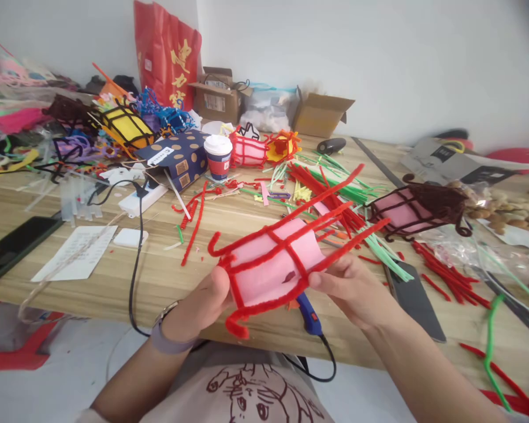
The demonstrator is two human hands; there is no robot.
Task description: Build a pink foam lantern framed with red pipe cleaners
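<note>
A pink lantern with a frame of fuzzy red stems lies tilted between my hands, above the table's front edge. Its left end has curled red tips; from its right end several long straight red stems stick out. My left hand, with a watch on the wrist, grips the curled end, its thumb on the frame. The fingers of my right hand close on the lower right corner of the frame. Below the lantern, a blue glue gun shows partly behind it.
Red stems and green stems lie to the right, near a brown-framed lantern and a dark phone. A paper cup stands by a dotted blue box. A power strip with black cable is at left.
</note>
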